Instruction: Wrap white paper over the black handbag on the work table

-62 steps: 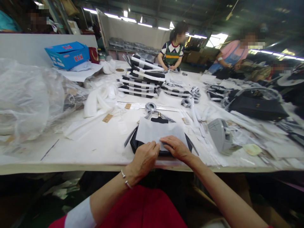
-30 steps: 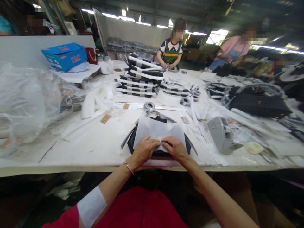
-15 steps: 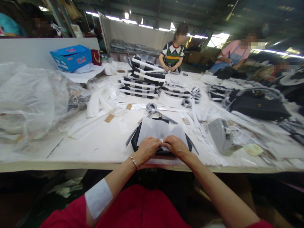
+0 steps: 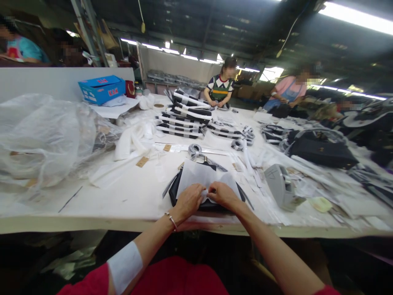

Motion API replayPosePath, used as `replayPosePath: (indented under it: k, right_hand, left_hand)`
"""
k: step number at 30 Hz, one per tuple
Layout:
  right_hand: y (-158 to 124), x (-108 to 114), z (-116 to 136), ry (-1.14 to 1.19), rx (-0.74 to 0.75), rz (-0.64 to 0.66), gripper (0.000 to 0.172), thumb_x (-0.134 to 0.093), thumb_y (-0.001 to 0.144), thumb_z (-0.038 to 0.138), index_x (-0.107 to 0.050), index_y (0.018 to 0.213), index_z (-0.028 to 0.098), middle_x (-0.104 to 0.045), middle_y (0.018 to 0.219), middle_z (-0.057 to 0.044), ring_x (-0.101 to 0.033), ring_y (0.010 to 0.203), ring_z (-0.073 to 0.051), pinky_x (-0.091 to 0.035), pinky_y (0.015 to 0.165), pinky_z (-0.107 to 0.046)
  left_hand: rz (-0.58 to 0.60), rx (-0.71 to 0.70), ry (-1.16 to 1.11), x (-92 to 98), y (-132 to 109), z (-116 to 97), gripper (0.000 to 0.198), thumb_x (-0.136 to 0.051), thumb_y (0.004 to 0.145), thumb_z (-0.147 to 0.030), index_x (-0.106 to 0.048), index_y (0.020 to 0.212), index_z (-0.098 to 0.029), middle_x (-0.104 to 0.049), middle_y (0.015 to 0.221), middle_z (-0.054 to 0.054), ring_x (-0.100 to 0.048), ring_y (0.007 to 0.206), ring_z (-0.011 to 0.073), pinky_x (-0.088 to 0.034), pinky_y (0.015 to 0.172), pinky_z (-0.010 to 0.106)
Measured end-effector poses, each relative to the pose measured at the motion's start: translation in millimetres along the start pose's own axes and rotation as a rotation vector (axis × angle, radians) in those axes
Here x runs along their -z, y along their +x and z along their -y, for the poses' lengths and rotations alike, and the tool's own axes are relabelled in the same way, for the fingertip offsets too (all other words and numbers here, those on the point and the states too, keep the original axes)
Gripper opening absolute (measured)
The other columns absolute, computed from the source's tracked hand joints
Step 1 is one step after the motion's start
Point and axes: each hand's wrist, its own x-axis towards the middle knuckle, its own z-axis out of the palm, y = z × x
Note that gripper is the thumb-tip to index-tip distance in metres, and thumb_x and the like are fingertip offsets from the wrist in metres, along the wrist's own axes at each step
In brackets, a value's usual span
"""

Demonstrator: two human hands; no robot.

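A black handbag (image 4: 173,192) lies flat near the table's front edge, with a thin white paper sheet (image 4: 195,174) over most of it. At the sheet's near edge, the fingers of my left hand (image 4: 190,200) are pinched on the paper. Just beside it my right hand (image 4: 224,196) also pinches the sheet, its fingertips almost touching the left ones. The paper is creased and raised around the fingers. Behind the bag rests a coiled strap (image 4: 194,150) in clear wrapping. A white patch (image 4: 125,264) covers part of my left forearm.
Wrapped black-and-white bundles (image 4: 181,119) are stacked farther back. Clear plastic bags (image 4: 46,139) heap up at left, near a blue box (image 4: 102,89). At right stand a grey tape dispenser (image 4: 278,184) and a larger black bag (image 4: 322,149). A co-worker (image 4: 219,88) stands across the table.
My view has tilted up, so the scene sits lower. Both hands stay on the sheet's near edge, where the paper is more creased and lifted between them.
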Motion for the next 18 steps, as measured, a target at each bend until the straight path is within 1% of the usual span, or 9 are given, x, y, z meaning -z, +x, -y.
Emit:
replayPosePath:
  k: [3, 5, 6, 9, 12, 14, 15, 17, 18]
  right_hand:
    - [2, -4, -4, 0.085, -0.005, -0.026, 0.019, -0.067, 0.075, 0.029, -0.072, 0.092, 0.02, -0.072, 0.091, -0.004, -0.064, 0.084, -0.02, -0.042, 0.071, -0.028]
    - [4, -8, -8, 0.19, 0.032, -0.029, 0.022, -0.068, 0.074, 0.027, -0.072, 0.094, 0.021, -0.073, 0.09, -0.003, -0.064, 0.083, -0.019, -0.044, 0.074, -0.028]
    - [5, -11, -11, 0.248, 0.054, -0.034, 0.021, -0.068, 0.073, 0.025, -0.073, 0.093, 0.02, -0.073, 0.09, -0.003, -0.065, 0.084, -0.019, -0.045, 0.076, -0.028]
    - [7, -19, -20, 0.37, 0.096, -0.056, 0.019, -0.068, 0.074, 0.026, -0.076, 0.09, 0.02, -0.072, 0.091, -0.003, -0.065, 0.086, -0.02, -0.046, 0.082, -0.029]
    - [9, -24, -24, 0.413, 0.121, -0.033, 0.02, -0.067, 0.076, 0.031, -0.077, 0.091, 0.022, -0.073, 0.091, -0.002, -0.066, 0.087, -0.02, -0.047, 0.081, -0.028]
    - [11, -23, -22, 0.369, 0.136, 0.011, 0.02, -0.065, 0.078, 0.033, -0.078, 0.089, 0.023, -0.074, 0.085, -0.001, -0.067, 0.083, -0.02, -0.047, 0.076, -0.027]
    - [12, -21, -19, 0.326, 0.134, 0.024, 0.019, -0.065, 0.078, 0.034, -0.078, 0.088, 0.023, -0.074, 0.081, 0.0, -0.067, 0.081, -0.019, -0.047, 0.074, -0.027]
    - [12, -18, -13, 0.222, 0.098, 0.02, 0.017, -0.066, 0.077, 0.035, -0.078, 0.085, 0.025, -0.074, 0.078, 0.0, -0.067, 0.078, -0.02, -0.045, 0.071, -0.027]
    - [11, -16, -10, 0.177, 0.079, 0.002, 0.016, -0.067, 0.077, 0.035, -0.078, 0.085, 0.026, -0.075, 0.08, -0.001, -0.067, 0.079, -0.02, -0.045, 0.071, -0.027]
  left_hand:
    - [0.022, -0.066, 0.069, 4.7, 6, -2, 0.047, -0.047, 0.09, -0.009, -0.041, 0.136, -0.017, -0.055, 0.138, 0.01, -0.051, 0.128, 0.021, -0.04, 0.108, 0.038]
    - [0.076, -0.106, 0.168, 8.3, 9, -4, 0.049, -0.043, 0.091, -0.009, -0.038, 0.14, -0.016, -0.05, 0.145, 0.012, -0.042, 0.137, 0.0242, -0.033, 0.114, 0.045]
    - [0.108, -0.113, 0.221, 10.0, 10, -5, 0.048, -0.041, 0.093, -0.01, -0.039, 0.14, -0.015, -0.051, 0.144, 0.012, -0.041, 0.139, 0.0257, -0.031, 0.115, 0.048]
    - [0.17, -0.095, 0.321, 14.7, 13, -9, 0.044, -0.037, 0.094, -0.011, -0.045, 0.137, -0.014, -0.058, 0.136, 0.013, -0.044, 0.136, 0.0277, -0.031, 0.114, 0.051]
    - [0.204, -0.083, 0.33, 19.7, 18, -14, 0.047, -0.041, 0.091, -0.01, -0.042, 0.138, -0.014, -0.057, 0.137, 0.016, -0.047, 0.133, 0.0281, -0.033, 0.113, 0.051]
    - [0.241, -0.086, 0.298, 24.1, 23, -16, 0.051, -0.045, 0.089, -0.011, -0.04, 0.139, -0.013, -0.055, 0.138, 0.017, -0.049, 0.131, 0.0289, -0.036, 0.11, 0.051]
    - [0.267, -0.09, 0.277, 26.6, 26, -16, 0.05, -0.046, 0.088, -0.011, -0.041, 0.138, -0.013, -0.057, 0.134, 0.017, -0.052, 0.127, 0.0294, -0.04, 0.107, 0.05]
    - [0.312, -0.099, 0.246, 31.5, 32, -14, 0.045, -0.049, 0.086, -0.01, -0.047, 0.131, -0.012, -0.065, 0.12, 0.016, -0.061, 0.112, 0.0301, -0.048, 0.096, 0.047]
    - [0.326, -0.101, 0.238, 33.6, 35, -12, 0.041, -0.049, 0.085, -0.01, -0.05, 0.127, -0.013, -0.068, 0.112, 0.015, -0.064, 0.104, 0.0299, -0.05, 0.09, 0.046]
